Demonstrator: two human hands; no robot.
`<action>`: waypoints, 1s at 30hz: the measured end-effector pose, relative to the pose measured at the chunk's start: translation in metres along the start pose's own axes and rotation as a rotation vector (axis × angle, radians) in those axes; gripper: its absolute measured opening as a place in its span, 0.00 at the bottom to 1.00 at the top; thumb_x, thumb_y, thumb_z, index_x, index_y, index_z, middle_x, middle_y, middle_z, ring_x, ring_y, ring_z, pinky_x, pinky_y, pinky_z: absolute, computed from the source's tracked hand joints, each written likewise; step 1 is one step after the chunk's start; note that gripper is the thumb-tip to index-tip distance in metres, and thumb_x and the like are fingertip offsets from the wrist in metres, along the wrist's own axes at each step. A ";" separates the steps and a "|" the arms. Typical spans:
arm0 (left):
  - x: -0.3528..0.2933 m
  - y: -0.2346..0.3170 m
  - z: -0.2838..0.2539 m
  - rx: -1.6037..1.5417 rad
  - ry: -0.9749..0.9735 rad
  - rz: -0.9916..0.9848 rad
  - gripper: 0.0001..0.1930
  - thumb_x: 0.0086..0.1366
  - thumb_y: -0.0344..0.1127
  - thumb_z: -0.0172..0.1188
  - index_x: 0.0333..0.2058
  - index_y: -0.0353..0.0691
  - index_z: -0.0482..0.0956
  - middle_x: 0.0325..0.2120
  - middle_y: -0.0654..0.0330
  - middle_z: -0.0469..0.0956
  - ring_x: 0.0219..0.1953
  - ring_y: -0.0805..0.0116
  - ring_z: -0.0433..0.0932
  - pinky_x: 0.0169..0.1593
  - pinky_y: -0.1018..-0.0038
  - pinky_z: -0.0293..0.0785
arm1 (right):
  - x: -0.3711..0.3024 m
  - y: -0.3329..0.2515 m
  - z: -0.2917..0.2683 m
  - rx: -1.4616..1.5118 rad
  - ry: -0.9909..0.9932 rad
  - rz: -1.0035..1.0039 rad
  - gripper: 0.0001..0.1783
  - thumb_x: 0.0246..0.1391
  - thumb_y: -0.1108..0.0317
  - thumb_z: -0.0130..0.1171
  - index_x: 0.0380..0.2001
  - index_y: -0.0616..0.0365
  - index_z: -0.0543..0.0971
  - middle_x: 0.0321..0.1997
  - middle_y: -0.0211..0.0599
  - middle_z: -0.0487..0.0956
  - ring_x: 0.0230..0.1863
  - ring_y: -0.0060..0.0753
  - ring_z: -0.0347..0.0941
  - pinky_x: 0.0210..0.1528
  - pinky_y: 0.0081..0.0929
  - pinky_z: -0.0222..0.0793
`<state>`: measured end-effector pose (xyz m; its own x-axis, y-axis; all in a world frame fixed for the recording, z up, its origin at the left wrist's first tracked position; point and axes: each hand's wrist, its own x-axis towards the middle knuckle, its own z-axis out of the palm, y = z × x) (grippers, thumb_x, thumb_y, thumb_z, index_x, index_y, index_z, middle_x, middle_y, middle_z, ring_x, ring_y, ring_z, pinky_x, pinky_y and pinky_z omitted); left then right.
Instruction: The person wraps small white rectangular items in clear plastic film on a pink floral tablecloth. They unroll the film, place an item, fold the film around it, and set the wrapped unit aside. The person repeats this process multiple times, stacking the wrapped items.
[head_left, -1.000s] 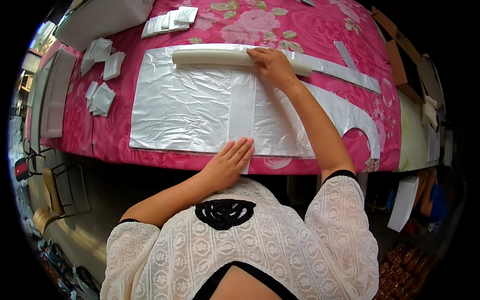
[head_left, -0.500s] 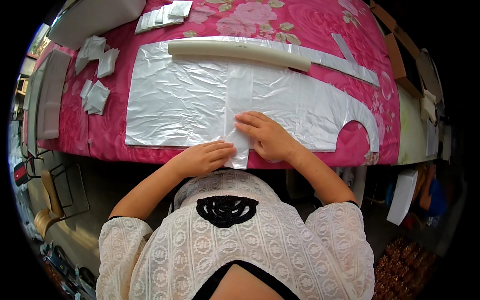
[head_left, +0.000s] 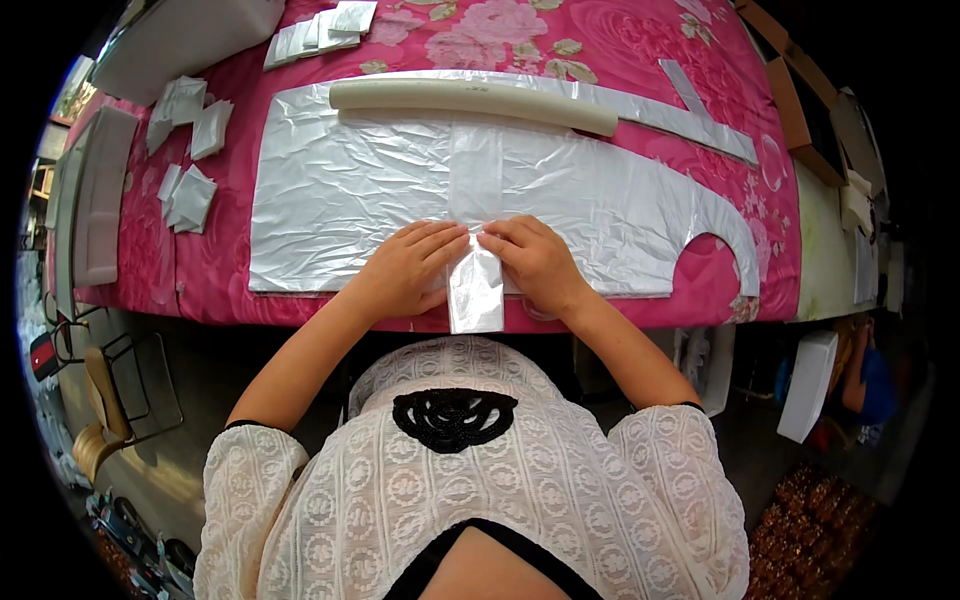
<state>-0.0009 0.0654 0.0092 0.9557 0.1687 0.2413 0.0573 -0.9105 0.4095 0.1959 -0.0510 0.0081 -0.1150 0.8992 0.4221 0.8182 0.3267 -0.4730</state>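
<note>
A narrow folded strip of thin white plastic (head_left: 477,300) lies across the near middle of a flat white plastic apron-like sheet (head_left: 350,190). Its near end hangs past the sheet's front edge. My left hand (head_left: 410,268) and my right hand (head_left: 535,265) meet at a fold in this strip, one at each side. Their fingers are drawn together, and the fingertips grip the fold's edges; the thumbs are mostly hidden. A long off-white tube (head_left: 470,103) rests over the far part of the sheet, which has a curved cut-out at its right end.
Small folded white packets (head_left: 190,195) lie in groups at the left and far left. White boxes (head_left: 100,200) stand along the left edge, and a brown cardboard box (head_left: 803,125) at the right. A pink flowered cloth (head_left: 600,40) covers the table.
My left hand has moved up and forward to the strip's fold, level with my right hand. The strip's near part now lies straighter, folded back toward me.
</note>
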 end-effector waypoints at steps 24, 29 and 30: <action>0.042 0.003 0.021 0.140 0.087 -0.290 0.31 0.52 0.35 0.58 0.55 0.30 0.62 0.57 0.48 0.62 0.58 0.55 0.62 0.60 0.64 0.59 | 0.035 0.046 0.004 -0.157 -0.081 -0.084 0.28 0.42 0.70 0.60 0.50 0.62 0.71 0.55 0.46 0.70 0.58 0.44 0.64 0.60 0.34 0.59; 0.053 -0.017 0.019 0.300 0.124 -0.157 0.21 0.48 0.25 0.58 0.44 0.30 0.72 0.47 0.51 0.73 0.47 0.55 0.73 0.52 0.69 0.69 | 0.046 0.052 -0.008 0.007 -0.134 -0.038 0.25 0.38 0.79 0.56 0.46 0.60 0.74 0.52 0.43 0.72 0.55 0.42 0.66 0.57 0.33 0.63; 0.052 -0.016 0.015 0.205 0.091 -0.175 0.21 0.48 0.25 0.57 0.44 0.31 0.73 0.45 0.52 0.74 0.46 0.56 0.74 0.51 0.68 0.70 | 0.046 0.052 -0.008 0.012 -0.110 -0.040 0.23 0.37 0.79 0.56 0.43 0.60 0.75 0.50 0.43 0.74 0.53 0.41 0.68 0.56 0.33 0.65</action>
<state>0.0522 0.0831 0.0017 0.8969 0.3546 0.2643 0.2850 -0.9204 0.2675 0.2374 0.0053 0.0096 -0.2089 0.9118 0.3536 0.8051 0.3656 -0.4670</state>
